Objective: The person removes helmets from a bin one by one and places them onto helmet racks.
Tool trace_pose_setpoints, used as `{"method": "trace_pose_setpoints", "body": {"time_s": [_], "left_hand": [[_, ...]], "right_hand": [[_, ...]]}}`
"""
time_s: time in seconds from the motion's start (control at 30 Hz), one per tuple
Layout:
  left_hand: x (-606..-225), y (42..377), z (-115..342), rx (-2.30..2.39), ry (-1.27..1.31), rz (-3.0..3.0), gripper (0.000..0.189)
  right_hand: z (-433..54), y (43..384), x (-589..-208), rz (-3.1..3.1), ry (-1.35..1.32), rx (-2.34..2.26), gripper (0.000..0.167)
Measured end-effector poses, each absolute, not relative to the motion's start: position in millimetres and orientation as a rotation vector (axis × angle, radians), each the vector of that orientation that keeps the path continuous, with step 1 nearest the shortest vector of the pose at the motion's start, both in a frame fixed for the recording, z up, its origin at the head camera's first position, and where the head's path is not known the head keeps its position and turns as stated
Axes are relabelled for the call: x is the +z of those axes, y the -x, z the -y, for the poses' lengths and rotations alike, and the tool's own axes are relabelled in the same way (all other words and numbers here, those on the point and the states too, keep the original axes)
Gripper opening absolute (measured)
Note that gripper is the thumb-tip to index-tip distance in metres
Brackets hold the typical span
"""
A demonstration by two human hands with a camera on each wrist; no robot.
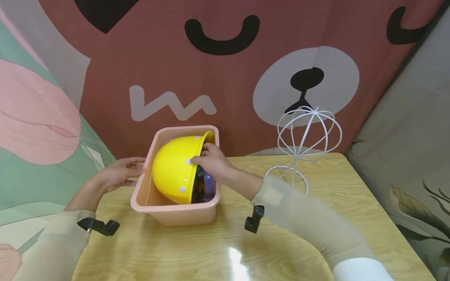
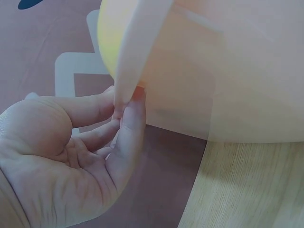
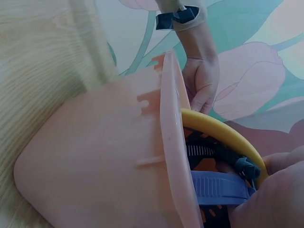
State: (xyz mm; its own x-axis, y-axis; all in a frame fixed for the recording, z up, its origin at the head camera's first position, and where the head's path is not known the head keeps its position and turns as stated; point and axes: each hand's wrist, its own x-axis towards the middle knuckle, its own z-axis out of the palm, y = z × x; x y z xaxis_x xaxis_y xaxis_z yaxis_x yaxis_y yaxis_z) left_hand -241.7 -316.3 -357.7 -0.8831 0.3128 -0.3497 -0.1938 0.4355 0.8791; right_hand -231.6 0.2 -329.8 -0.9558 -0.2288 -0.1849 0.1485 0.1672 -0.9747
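Observation:
A yellow helmet [image 1: 175,168] with white dots lies tilted on its side in a pink plastic bin [image 1: 183,207], its opening facing right. My right hand [image 1: 215,160] grips the helmet's brim, thumb on the outer shell and fingers inside. The right wrist view shows a purple band [image 3: 221,187] and a black inner harness [image 3: 223,154] within the helmet. With the left hand [image 1: 121,174] I pinch the bin's left rim [image 2: 137,47] between thumb and fingers. The bin's bottom is mostly hidden beneath the helmet.
A white wire stand [image 1: 296,156] with a round cage top and ring base stands at the back right of the wooden table [image 1: 197,253]. Behind the table hangs a printed bear curtain [image 1: 232,78]; more printed cloth hangs on both sides.

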Motion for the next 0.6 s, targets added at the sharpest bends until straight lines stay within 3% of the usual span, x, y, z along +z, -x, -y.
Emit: {"method": "trace_pose_setpoints", "body": {"time_s": [0.6], "left_hand": [[-361, 243, 317, 1.468, -0.109, -2.23, 0.072]], "right_hand": [[-6, 232, -311, -2.08, 0.069, -1.984, 0.046]]}}
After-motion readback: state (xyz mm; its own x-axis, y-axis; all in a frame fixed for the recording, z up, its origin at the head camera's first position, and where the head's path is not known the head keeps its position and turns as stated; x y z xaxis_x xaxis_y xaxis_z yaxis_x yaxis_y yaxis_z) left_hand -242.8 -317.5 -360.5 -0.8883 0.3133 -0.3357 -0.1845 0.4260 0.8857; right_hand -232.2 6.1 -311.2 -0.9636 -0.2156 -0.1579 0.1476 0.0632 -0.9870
